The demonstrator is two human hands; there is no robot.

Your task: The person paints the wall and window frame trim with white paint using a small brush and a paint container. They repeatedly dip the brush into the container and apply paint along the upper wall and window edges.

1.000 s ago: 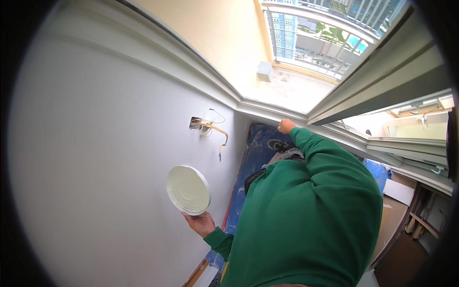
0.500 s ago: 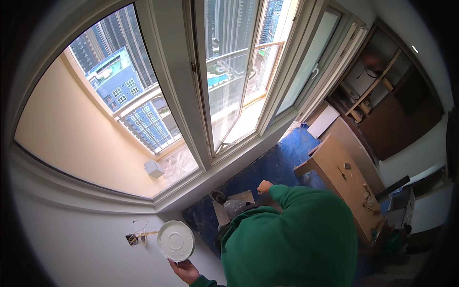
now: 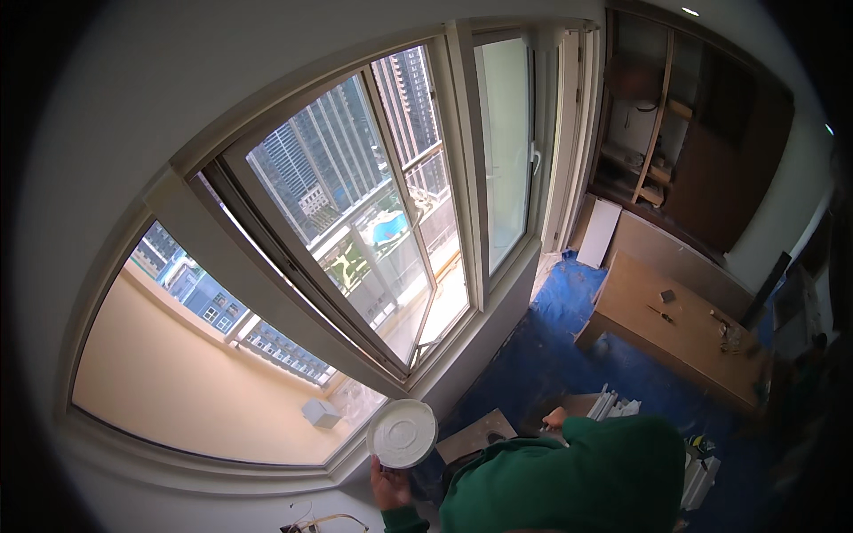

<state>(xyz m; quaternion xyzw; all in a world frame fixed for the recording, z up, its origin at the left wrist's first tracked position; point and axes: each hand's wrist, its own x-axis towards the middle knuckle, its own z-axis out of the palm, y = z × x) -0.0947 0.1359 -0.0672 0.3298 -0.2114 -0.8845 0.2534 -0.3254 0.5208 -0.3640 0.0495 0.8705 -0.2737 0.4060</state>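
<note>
A round white lid (image 3: 402,433), ringed on its face and smeared with something white, rests in my left hand (image 3: 390,487). The fingers grip it from below at its near edge. It is held up in front of the window's lower corner. My right hand (image 3: 555,417) is out ahead of my green sleeve, low over the blue floor covering. Its fingers are closed; what they hold is too small to make out. Beside it lie several long white strips (image 3: 609,404). Between the two hands a flat light board (image 3: 475,433) lies on the floor.
Loose wires (image 3: 324,522) stick out of the wall at lower left. A window sash (image 3: 355,249) stands ajar. At right a wooden table (image 3: 640,306) carries small tools, with brown shelving (image 3: 662,133) behind it. White pieces (image 3: 702,480) lie right of my body.
My view has swung to the right, so the wires sit lower and more of the floor shows. The lid stays in my left hand. My right hand has moved toward the white strips.
</note>
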